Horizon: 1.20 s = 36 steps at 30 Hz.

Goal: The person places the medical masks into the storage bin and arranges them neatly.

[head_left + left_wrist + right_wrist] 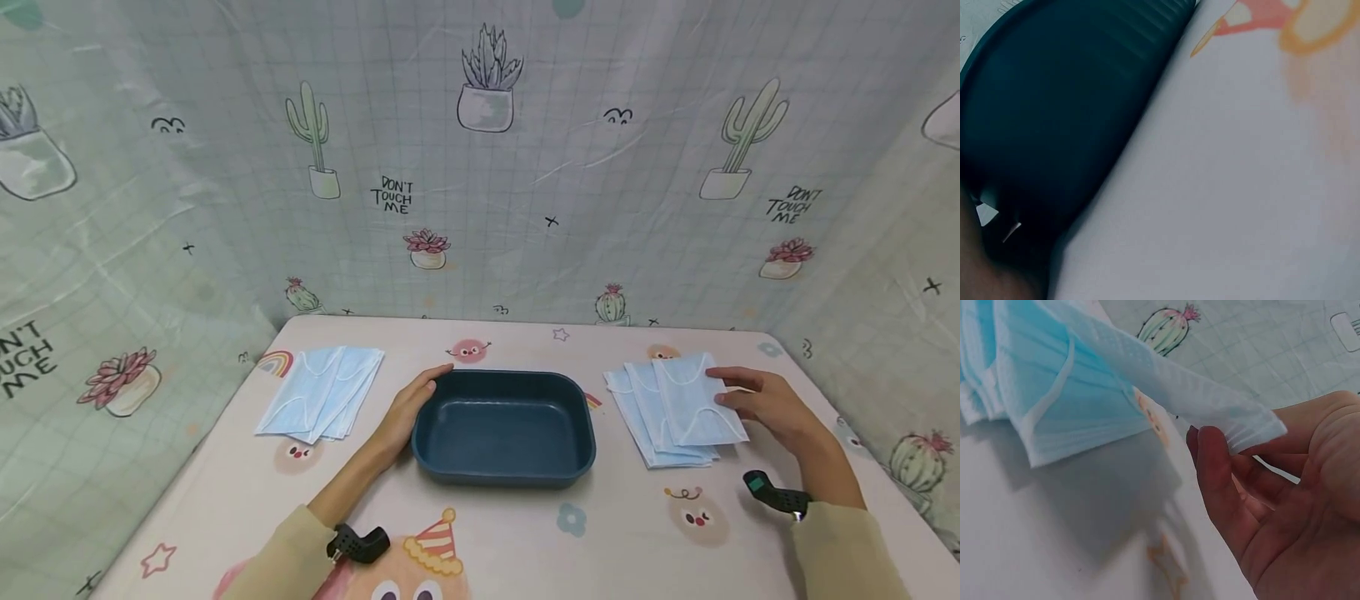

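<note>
My left hand (405, 412) grips the rear left corner of a dark blue rectangular plastic container (504, 479), its fingertips at the rim. The container has nothing in it. In the left wrist view, its outer wall (1066, 106) fills the left side, and part of the hand shows in shadow below. On the right, my right hand (772, 408) pinches the edge of the top light blue face mask (693, 404) between thumb and fingers. That edge is lifted in the right wrist view, over other masks (637, 417) fanned out beneath it.
A second fanned pile of light blue masks (318, 392) lies left of the container. The pale tabletop (525, 542) carries printed cartoon figures. A cloth with cactus prints (480, 200) hangs behind the table and at both sides.
</note>
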Each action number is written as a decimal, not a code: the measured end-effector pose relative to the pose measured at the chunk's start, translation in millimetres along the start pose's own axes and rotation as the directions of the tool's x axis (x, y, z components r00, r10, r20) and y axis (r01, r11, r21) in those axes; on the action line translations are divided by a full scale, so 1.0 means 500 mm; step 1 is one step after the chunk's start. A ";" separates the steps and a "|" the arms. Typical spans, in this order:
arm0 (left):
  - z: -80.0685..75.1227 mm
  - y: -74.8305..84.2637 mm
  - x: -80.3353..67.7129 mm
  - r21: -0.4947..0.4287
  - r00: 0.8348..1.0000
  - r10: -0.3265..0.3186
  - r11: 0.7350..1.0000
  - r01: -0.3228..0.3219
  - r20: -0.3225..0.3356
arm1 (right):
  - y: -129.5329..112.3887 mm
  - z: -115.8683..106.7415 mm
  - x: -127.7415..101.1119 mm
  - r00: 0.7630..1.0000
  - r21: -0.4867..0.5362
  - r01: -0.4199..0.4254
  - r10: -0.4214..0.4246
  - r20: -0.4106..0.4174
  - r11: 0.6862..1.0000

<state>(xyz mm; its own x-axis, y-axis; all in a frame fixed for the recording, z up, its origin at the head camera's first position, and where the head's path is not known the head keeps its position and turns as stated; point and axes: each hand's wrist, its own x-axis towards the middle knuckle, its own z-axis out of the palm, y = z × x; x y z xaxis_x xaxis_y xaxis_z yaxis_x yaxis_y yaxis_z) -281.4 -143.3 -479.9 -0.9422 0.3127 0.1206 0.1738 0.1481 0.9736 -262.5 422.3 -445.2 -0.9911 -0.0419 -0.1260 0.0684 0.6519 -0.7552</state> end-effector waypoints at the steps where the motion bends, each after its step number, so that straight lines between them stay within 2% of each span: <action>1: -0.001 -0.001 0.000 -0.001 1.000 0.000 1.000 0.000 0.001 | -0.004 0.000 -0.001 1.000 -0.002 0.007 -0.007 -0.004 1.000; 12: -0.003 0.001 0.001 -0.004 1.000 0.001 1.000 -0.001 0.002 | -0.048 -0.008 -0.012 0.994 0.005 0.076 -0.075 -0.078 0.997; 18: -0.003 -0.003 0.002 0.000 1.000 0.000 1.000 0.000 -0.003 | -0.077 -0.009 -0.019 0.988 0.020 0.133 -0.131 -0.080 0.991; 22: -0.002 -0.007 0.000 0.005 1.000 0.002 1.000 -0.002 -0.006 | -0.097 -0.007 -0.028 0.977 0.024 0.190 -0.187 -0.105 0.981; 27: -0.001 -0.006 -0.002 0.006 1.000 0.003 1.000 -0.002 -0.009 | -0.122 -0.005 -0.040 0.951 0.007 0.269 -0.265 -0.159 0.963; 36: -0.001 -0.010 -0.001 -0.019 1.000 0.014 1.000 -0.014 -0.007 | -0.175 0.005 -0.062 0.936 0.004 0.300 -0.294 -0.196 0.954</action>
<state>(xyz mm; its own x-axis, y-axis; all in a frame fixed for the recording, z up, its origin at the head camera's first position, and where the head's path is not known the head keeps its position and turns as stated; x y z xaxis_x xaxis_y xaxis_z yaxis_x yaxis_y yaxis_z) -281.7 -144.8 -484.5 -0.9418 0.3077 0.1354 0.1814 0.1263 0.9753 -237.5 364.8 -377.0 -0.9697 -0.0826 0.2298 -0.2319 0.6063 -0.7607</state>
